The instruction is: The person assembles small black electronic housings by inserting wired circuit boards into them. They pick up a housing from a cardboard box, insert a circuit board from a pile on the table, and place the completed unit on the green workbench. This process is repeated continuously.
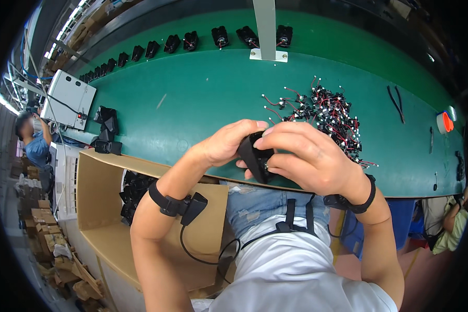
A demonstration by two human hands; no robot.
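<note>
Close to the table's front edge, both my hands hold one black plastic housing (251,158). My left hand (235,141) wraps round its left side, with the thumb along the top. From the right, the curled fingers of my right hand (307,156) reach onto the housing's open side. Whether those fingers also pinch a small part inside is hidden. Just beyond my right hand lies a heap of small black parts (338,112) with red and black wires and white connectors.
Black housings (220,36) line the far side of the green table (192,93), near a metal post (265,31). Pliers (395,104) and orange tape (444,122) lie right. A cardboard box (101,192) holding black parts stands below left, near a white machine (67,99). Other people are at both sides.
</note>
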